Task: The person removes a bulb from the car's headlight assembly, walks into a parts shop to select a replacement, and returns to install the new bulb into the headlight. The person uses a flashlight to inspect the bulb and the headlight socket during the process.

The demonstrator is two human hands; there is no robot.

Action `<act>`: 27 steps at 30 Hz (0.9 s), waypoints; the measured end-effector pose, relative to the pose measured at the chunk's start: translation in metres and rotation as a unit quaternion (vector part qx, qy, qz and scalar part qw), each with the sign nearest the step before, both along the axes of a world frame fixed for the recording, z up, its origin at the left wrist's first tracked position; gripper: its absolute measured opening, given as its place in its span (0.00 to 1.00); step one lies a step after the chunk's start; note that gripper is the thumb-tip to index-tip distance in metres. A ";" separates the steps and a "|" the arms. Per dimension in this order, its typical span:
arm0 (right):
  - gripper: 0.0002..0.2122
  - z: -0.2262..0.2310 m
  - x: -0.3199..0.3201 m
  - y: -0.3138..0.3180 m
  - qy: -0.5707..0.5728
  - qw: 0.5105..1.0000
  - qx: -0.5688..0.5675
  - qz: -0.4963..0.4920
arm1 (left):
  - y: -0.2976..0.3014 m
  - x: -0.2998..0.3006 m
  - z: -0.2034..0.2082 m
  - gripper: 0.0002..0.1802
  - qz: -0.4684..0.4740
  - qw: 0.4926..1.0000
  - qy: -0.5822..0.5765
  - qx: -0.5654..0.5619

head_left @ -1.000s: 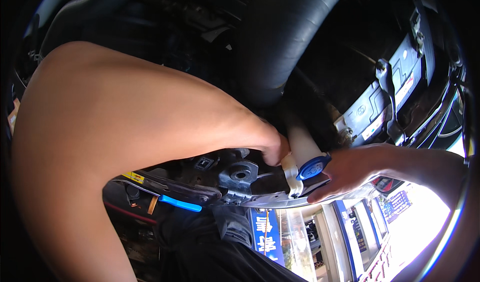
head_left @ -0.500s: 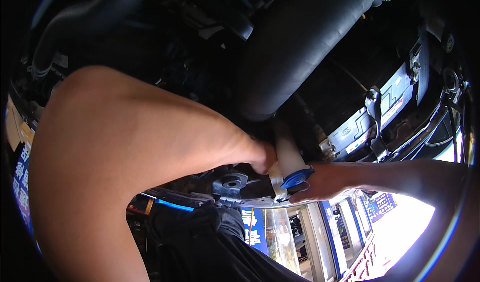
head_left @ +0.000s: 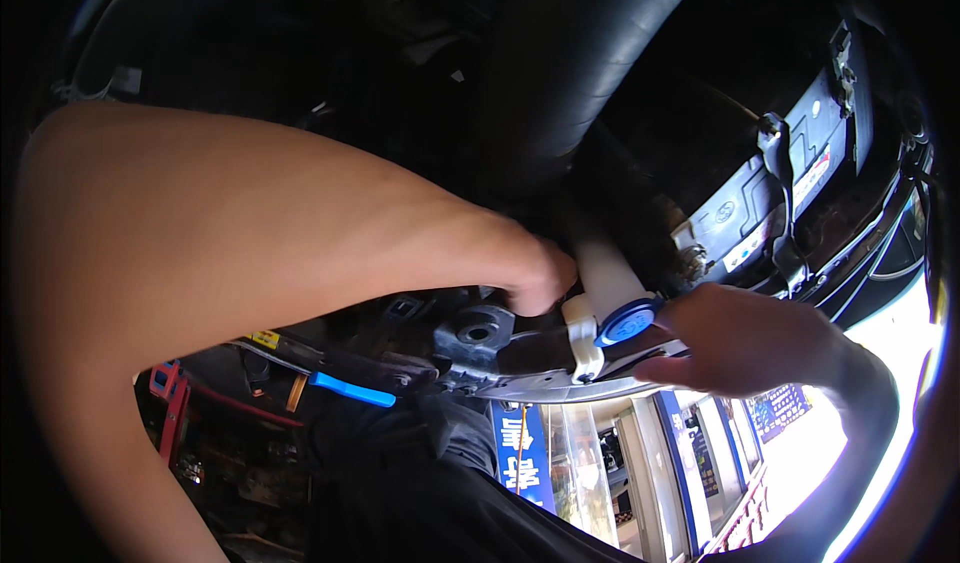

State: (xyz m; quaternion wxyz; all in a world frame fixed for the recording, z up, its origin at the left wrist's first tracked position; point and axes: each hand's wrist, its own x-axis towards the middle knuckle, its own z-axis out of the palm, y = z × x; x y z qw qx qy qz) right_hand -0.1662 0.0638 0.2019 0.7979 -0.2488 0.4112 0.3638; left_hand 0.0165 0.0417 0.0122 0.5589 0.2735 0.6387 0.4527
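Note:
A white filler neck (head_left: 608,275) with a round blue cap (head_left: 628,322) rises at the front of an engine bay. A pale bracket (head_left: 582,338) stands against its left side. My left hand (head_left: 543,275) is curled beside the neck, its fingertips hidden in the dark; what they hold, if anything, does not show. To the right of the cap is my right hand (head_left: 745,338), its thumb and fingers apart. The finger side lies at the cap's edge, and whether it touches cannot be told.
A thick black hose (head_left: 560,83) crosses above the neck. At right sits a silver panel (head_left: 745,208) with a black strap (head_left: 782,198). A black mount with a round hole (head_left: 478,331) lies on the front crossmember. A blue-handled tool (head_left: 352,390) is by the front edge.
My right hand has shifted from behind the cap to its right, with thumb and fingers more in view. The left hand stays by the neck. The whole view has shifted slightly.

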 end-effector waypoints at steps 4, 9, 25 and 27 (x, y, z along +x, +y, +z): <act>0.15 0.022 0.001 -0.017 0.113 0.970 -0.212 -0.028 | 0.034 0.004 -0.044 0.19 -0.080 0.995 -0.026 0.059; 0.09 0.020 0.024 -0.015 0.155 0.864 -0.461 0.130 | 0.024 -0.002 -0.056 0.21 -0.042 0.988 0.011 0.145; 0.08 -0.049 0.066 -0.049 -0.066 0.954 -0.268 0.117 | -0.099 0.014 0.060 0.19 0.224 0.963 0.055 0.141; 0.10 -0.061 0.068 -0.043 -0.122 0.950 -0.252 0.138 | -0.111 0.014 0.072 0.19 0.243 0.958 0.063 0.137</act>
